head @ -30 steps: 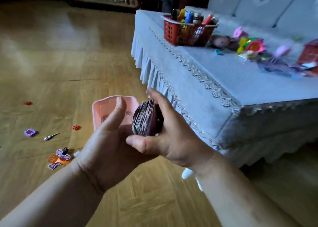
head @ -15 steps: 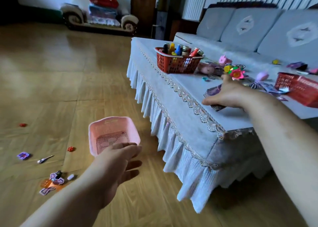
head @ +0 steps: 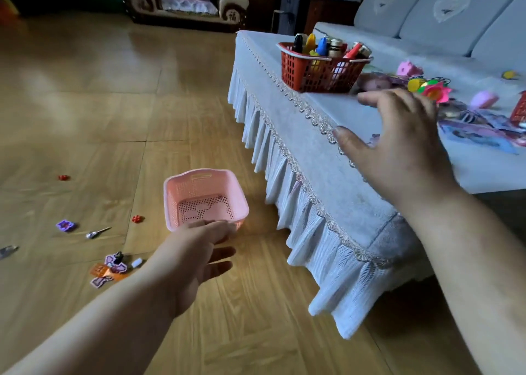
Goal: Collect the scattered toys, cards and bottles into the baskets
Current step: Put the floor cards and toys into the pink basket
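Observation:
An empty pink basket [head: 205, 198] stands on the wooden floor. My left hand [head: 196, 258] reaches toward its near rim with straight fingers and holds nothing. My right hand [head: 398, 147] hovers spread over the grey-covered table [head: 321, 152], fingers straight, with a bit of the card stack [head: 373, 140] showing under it. A red basket [head: 318, 67] full of bottles stands at the table's far end. Loose toys [head: 432, 88] and cards [head: 478, 133] lie on the table to the right. Small toys and cards [head: 109, 269] are scattered on the floor at left.
A second red basket [head: 519, 110] shows at the right edge. A grey sofa [head: 427, 13] stands behind the table. Red bits [head: 137, 218], a purple piece [head: 66, 225] and a small metal tool [head: 98, 233] lie on the floor. An ornate bench [head: 182, 2] stands at the back.
Both hands held the card stack together a second ago. My right hand carried it to the table, set it down and has lifted open. My left hand has reached toward the pink basket.

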The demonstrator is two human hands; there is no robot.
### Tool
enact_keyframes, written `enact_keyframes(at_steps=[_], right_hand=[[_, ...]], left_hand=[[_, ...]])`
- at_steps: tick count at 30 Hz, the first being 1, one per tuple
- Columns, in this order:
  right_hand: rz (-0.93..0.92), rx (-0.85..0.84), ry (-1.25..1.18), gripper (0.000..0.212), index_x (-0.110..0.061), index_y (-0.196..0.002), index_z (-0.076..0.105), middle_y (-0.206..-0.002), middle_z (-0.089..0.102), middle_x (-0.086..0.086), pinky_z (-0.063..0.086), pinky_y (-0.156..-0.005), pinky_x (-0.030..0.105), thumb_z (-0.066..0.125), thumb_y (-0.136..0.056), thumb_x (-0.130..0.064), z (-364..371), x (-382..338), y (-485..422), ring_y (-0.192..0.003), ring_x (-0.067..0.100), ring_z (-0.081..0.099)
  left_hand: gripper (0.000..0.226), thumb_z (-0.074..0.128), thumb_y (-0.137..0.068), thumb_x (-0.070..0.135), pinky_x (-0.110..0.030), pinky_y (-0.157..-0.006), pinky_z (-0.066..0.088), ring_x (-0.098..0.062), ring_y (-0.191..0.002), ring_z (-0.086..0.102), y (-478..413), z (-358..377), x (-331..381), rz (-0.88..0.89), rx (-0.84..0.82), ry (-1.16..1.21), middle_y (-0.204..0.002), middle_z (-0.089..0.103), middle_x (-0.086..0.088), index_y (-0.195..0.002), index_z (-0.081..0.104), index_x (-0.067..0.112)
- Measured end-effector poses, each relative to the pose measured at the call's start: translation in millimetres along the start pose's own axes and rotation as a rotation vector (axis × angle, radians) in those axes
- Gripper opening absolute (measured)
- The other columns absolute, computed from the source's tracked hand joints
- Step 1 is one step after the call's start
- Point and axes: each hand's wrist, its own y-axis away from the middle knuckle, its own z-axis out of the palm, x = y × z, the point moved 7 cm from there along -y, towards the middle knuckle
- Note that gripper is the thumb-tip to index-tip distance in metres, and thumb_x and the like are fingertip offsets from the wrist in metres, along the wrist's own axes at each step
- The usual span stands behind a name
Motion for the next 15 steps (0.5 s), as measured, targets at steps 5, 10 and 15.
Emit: enact_keyframes(at_steps=[5, 10, 15], right_hand=[[0.014, -0.364, -0.319, 0.035, -0.017, -0.114, 0.061, -0.120, 0.055, 0.000, 0.033, -0.096, 0.025, 0.066, -0.084, -0.034, 115, -62, 79, -0.116, 0.025, 0.047], [0.046, -0.888, -0.337, 0.058, -0.020, -0.137, 0.043, -0.145, 0.036, -0.001, 0.032, -0.106, 0.032, 0.062, -0.087, -0.040, 258, -97, 149, -0.132, 0.021, 0.038], [-0.080, -1.056, -0.336, 0.070, -0.012, -0.147, 0.023, -0.158, 0.014, 0.008, 0.014, -0.117, 0.035, 0.060, -0.090, -0.030, 355, -136, 154, -0.145, 0.030, 0.015]], left_hand=[[0.007, 0.059, -0.093, 0.007, -0.035, -0.069, 0.049, -0.023, -0.077, 0.059, -26, -44, -33, -0.084, 0.150, -0.040, -0.085, 0.057, -0.006, -0.090, 0.062, 0.012], [0.008, 0.059, -0.093, 0.010, -0.035, -0.068, 0.051, -0.020, -0.075, 0.060, -49, -103, -61, -0.192, 0.319, -0.132, -0.090, 0.058, -0.006, -0.086, 0.060, 0.014], [0.008, 0.059, -0.093, 0.010, -0.031, -0.064, 0.048, -0.018, -0.072, 0.056, -64, -148, -60, -0.254, 0.452, -0.218, -0.083, 0.056, -0.003, -0.087, 0.058, 0.016]])
